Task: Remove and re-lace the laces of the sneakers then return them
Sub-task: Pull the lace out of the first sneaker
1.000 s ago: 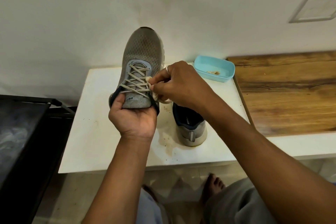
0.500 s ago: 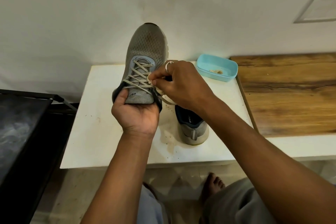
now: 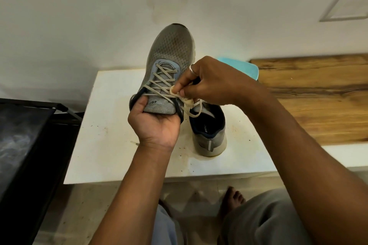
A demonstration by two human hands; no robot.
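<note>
holding a grey sneaker point(image 3: 171, 49) toe-up over the white worktop point(image 3: 111, 145) with the left grip point(image 3: 154, 125), curled round its heel end. pinching the beige lace point(image 3: 161, 80) by the top eyelets with the right grip point(image 3: 211, 83). on the worktop under that wrist, the second sneaker point(image 3: 211, 137).

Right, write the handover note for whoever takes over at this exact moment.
Left hand grips the held sneaker at its heel end, toe pointing away, above the white table.
Right hand pinches the lace by the top eyelets; loose ends hang below it.
Second sneaker stands on the table, its front hidden behind the hands.
Done: the held sneaker's lace crosses every visible eyelet.
Left: unclear whether this lace is at the removing or the re-lacing stage; check the second sneaker, then set both back.
</note>
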